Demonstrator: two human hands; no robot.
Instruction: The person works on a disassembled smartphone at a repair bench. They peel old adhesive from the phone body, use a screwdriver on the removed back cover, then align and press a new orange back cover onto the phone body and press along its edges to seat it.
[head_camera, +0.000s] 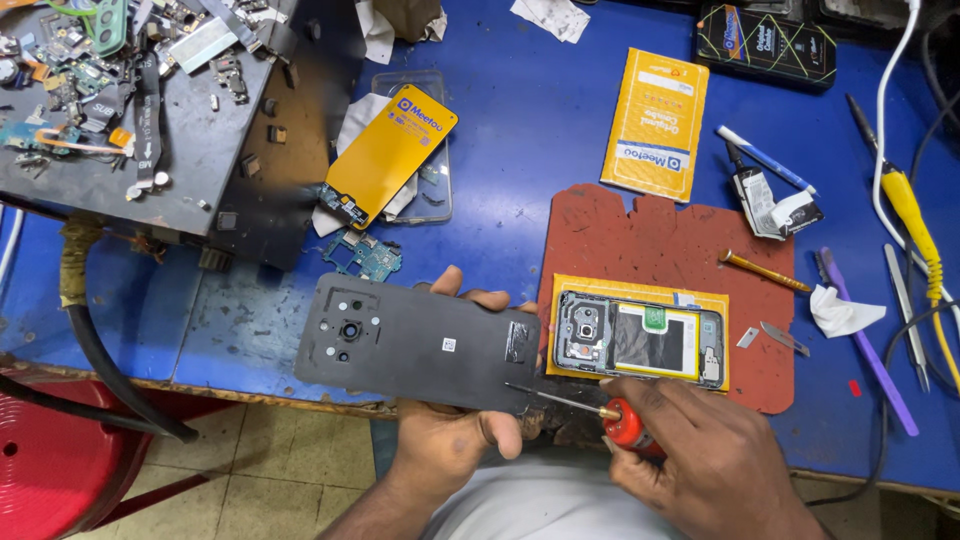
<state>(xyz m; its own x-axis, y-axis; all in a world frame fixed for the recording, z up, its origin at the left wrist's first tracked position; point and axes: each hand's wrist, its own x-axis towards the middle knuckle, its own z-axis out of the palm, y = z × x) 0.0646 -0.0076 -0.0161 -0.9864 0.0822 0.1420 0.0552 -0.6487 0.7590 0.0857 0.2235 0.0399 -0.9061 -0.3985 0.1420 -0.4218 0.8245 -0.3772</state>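
Observation:
My left hand (450, 440) holds a dark grey phone back cover (415, 342), inner side up, over the near edge of the blue table (530, 150). My right hand (700, 460) grips a small screwdriver with a red handle (628, 428); its thin shaft points left and the tip touches the cover's near right edge. Just right of the cover lies an opened phone (640, 340) with its battery and board exposed, resting on a yellow sheet on a red-brown work mat (660, 240).
A yellow package (655, 120) and a yellow-backed phone part (392, 150) lie further back. At the back left stands a dark tray (200, 160) of loose parts. Tweezers, a purple pry tool (868, 345), cables and a brass tool (765, 270) lie at the right. A red stool (60, 470) stands below left.

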